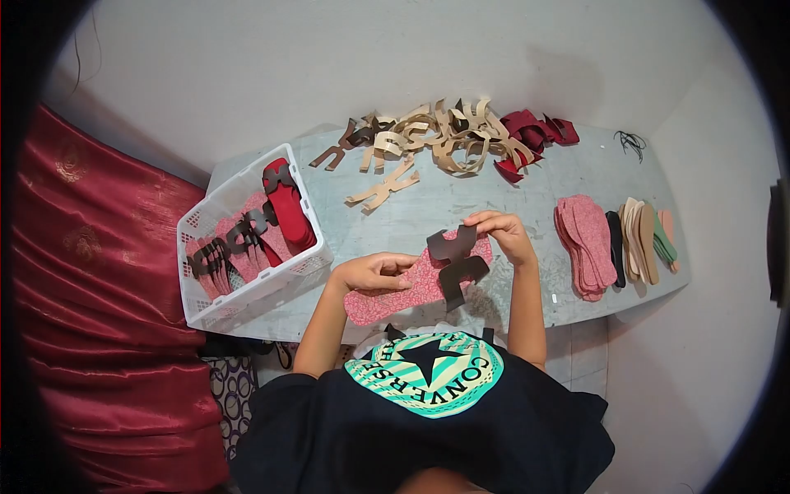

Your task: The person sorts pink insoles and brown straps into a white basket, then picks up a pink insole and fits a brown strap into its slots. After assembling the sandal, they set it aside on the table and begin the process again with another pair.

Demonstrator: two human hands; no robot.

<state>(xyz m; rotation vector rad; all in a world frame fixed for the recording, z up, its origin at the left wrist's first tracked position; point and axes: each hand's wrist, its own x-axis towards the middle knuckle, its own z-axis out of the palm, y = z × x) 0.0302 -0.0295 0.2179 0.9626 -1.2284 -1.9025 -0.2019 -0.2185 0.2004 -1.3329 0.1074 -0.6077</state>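
Observation:
A pink patterned sandal sole [387,298] lies across both hands above the table's near edge. A dark brown strap [465,273] with cut-out curves sits over its wider end. My left hand [380,272] is closed around the narrower part, thumb on top and the other fingers partly hidden. At the wide end, my right hand [504,234] pinches the sole's edge beside the strap's upper end.
A white plastic basket [255,310] at left holds pink and red soles with dark straps. Loose beige, brown and red straps [444,140] lie along the back of the table [370,235]. Stacked pink soles [586,247] and other coloured soles [638,239] lie at right. A red curtain [107,288] hangs left.

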